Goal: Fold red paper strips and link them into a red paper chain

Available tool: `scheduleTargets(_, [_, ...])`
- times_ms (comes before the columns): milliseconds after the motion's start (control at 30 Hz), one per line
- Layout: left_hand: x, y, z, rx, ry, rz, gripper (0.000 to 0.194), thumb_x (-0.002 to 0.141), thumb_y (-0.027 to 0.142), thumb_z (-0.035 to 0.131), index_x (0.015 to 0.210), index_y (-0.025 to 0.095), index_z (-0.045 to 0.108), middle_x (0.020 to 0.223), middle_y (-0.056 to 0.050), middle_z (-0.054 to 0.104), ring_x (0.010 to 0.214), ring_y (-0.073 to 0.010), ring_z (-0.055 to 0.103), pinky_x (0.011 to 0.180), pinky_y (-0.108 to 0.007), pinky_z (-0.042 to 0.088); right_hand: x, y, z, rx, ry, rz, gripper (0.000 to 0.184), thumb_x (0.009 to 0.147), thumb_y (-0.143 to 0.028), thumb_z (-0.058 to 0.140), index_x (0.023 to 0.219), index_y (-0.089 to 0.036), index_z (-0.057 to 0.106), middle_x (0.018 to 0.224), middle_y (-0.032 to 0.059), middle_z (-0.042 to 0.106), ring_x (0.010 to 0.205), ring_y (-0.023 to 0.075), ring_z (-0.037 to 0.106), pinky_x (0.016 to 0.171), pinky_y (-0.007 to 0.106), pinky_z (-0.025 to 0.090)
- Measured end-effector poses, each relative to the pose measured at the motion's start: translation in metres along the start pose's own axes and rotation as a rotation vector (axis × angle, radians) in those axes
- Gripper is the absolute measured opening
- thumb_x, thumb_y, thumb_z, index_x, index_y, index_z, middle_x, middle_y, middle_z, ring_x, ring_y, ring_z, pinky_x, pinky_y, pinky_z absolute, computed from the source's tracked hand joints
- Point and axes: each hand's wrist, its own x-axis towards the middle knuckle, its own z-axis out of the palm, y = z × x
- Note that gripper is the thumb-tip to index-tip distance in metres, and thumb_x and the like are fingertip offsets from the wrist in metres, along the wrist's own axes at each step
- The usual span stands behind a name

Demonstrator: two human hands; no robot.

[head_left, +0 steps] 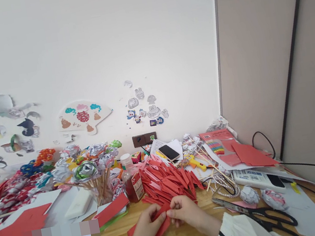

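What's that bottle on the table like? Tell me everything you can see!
The bottle is see-through, glass or plastic, I can't tell which. It has a white lid on top, looks red inside, and wears a part-red, part-pale label. It stands upright on the wooden table, just left of the red folded papers. Nobody is holding it.

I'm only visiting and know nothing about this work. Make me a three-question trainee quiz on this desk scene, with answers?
1. Which stands immediately left of the pile of folded strips in the picture?
A) a yellow glue gun
B) a white-capped bottle
C) a dark-screened phone

2. True or false: neither the left hand nor the right hand holds the black-handled scissors.

3. Fill in the colour: both hands are holding ____ paper.

Key: 1. B; 2. True; 3. red.
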Motion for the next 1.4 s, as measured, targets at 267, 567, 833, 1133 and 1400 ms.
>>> scheduleTargets(267, [-0.0016, -0.0003, 0.0017, 0.012, -0.02, 0.008, 0.02, 0.068, 0.033, 0.051, 0.064, 0.013, 0.055, 0.063, 0.0, 0.056, 0.064, -0.0143, 0.049, 0.06, -0.021, 0.036, 0.0017, 0.0031, 0.0007, -0.042, 0.028, -0.031, 0.04, 0.049, -0.045, 0.068, 0.06, -0.015, 0.044, 0.044, -0.0038, 0.052, 0.037, 0.0072, 0.045, 0.04, 0.02, 0.035])
scheduleTargets(567, [-0.0018, -0.0007, 0.0019, 0.053, -0.016, -0.002, 0.019, 0.068, 0.031, 0.05, 0.063, 0.014, 0.056, 0.063, 0.0, 0.055, 0.065, -0.0149, 0.049, 0.06, -0.022, 0.036, 0.0018, 0.0046, -0.0002, -0.164, 0.04, -0.08, 0.034, 0.055, -0.041, 0.065, 0.06, -0.015, 0.044, 0.044, -0.0047, 0.05, 0.037, 0.0073, 0.043, 0.039, 0.019, 0.034])
scheduleTargets(833, [0.0017, -0.0065, 0.0023, 0.076, 0.015, -0.039, 0.025, 0.067, 0.037, 0.049, 0.057, 0.014, 0.051, 0.056, 0.002, 0.047, 0.06, -0.0132, 0.043, 0.056, -0.021, 0.034, -0.0016, 0.0002, 0.0027, -0.244, 0.047, -0.092, 0.031, 0.057, -0.039, 0.064, 0.06, -0.016, 0.043, 0.045, -0.0057, 0.048, 0.039, 0.0073, 0.044, 0.039, 0.018, 0.034])
scheduleTargets(1133, [0.0016, -0.0033, -0.0016, 0.091, 0.047, -0.042, 0.026, 0.066, 0.038, 0.049, 0.055, 0.014, 0.05, 0.054, 0.002, 0.045, 0.058, -0.0126, 0.042, 0.054, -0.021, 0.033, -0.0029, -0.0038, 0.0025, -0.225, 0.002, -0.107, 0.032, 0.065, -0.045, 0.056, 0.062, -0.015, 0.046, 0.048, -0.0035, 0.049, 0.04, 0.0067, 0.043, 0.041, 0.018, 0.035])
scheduleTargets(1400, [0.0, -0.0006, -0.0002, 0.063, 0.021, -0.046, 0.021, 0.065, 0.031, 0.047, 0.057, 0.013, 0.052, 0.056, 0.002, 0.047, 0.059, -0.0131, 0.044, 0.056, -0.021, 0.033, -0.0018, -0.0004, 0.0016, -0.266, 0.002, -0.133, 0.023, 0.068, -0.035, 0.054, 0.063, -0.016, 0.044, 0.048, -0.0042, 0.049, 0.04, 0.0066, 0.044, 0.041, 0.018, 0.036])
